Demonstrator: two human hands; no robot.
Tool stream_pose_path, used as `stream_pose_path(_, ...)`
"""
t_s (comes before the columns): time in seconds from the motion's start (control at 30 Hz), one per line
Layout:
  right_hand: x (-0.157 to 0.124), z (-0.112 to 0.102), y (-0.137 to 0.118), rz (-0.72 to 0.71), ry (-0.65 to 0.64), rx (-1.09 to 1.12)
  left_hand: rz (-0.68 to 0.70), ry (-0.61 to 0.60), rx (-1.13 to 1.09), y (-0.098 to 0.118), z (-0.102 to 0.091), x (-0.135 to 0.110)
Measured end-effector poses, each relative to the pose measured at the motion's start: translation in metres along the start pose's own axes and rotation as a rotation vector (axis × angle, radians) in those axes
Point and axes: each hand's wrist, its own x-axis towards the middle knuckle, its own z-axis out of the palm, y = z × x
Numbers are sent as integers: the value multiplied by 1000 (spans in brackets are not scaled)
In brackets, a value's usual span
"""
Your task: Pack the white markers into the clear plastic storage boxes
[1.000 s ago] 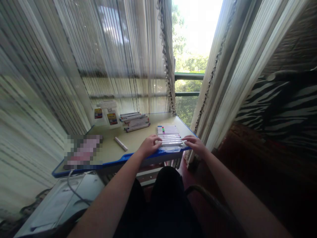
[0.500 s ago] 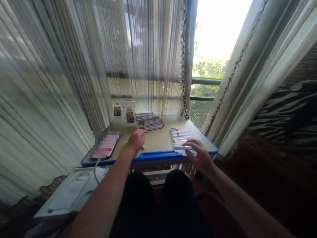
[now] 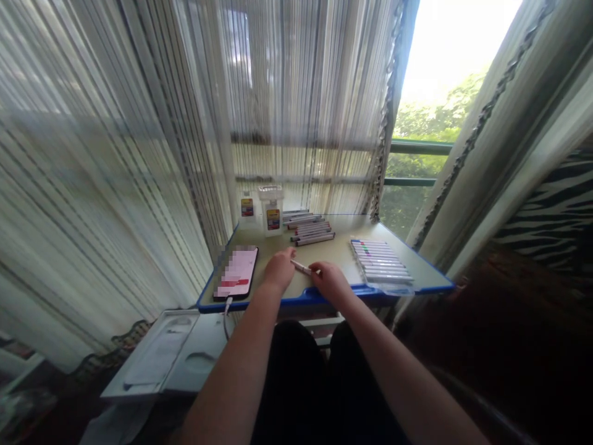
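On the small blue-edged desk (image 3: pixel 430 272), my left hand (image 3: pixel 279 269) and my right hand (image 3: pixel 330 279) meet at one white marker (image 3: pixel 302 267). Each hand pinches an end of it, fingers closed. To the right lies a clear tray of markers (image 3: pixel 382 262) set in a row, with coloured caps at the far end. A loose pile of grey markers (image 3: pixel 309 227) rests at the back of the desk.
A phone (image 3: pixel 236 279) with a cable lies at the desk's left end. Two small bottles (image 3: pixel 267 213) stand at the back left. Striped curtains hang behind; a window opens at the right. A white open case (image 3: pixel 162 355) sits on the floor at the left.
My left hand went from the marker tray to the lone white marker and took it. My right hand left the tray and joined it at the marker. The view swung left.
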Motion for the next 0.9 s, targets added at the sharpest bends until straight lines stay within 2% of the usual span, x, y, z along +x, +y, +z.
stream_pose_path(0.23,0,-13,15,64,56,117,131,-16,37,9,-3,-4)
stream_pose_path(0.33,-5,-17,24,122,128,341,181,-1,41,11,-4,-6)
stream_pose_path(0.43,-8,-19,28,202,138,552,211,-22,70,12,-3,-5)
stream_pose_path(0.57,-8,-18,24,248,163,547,219,-6,32,12,-1,-4)
stream_pose_path(0.67,-9,-18,19,285,171,573,182,78,-160,14,-1,-4)
stream_pose_path(0.77,-11,-20,18,249,125,569,63,133,-437,18,0,-4)
stream_pose_path(0.9,-12,-21,18,195,86,608,-109,88,-852,24,2,-5)
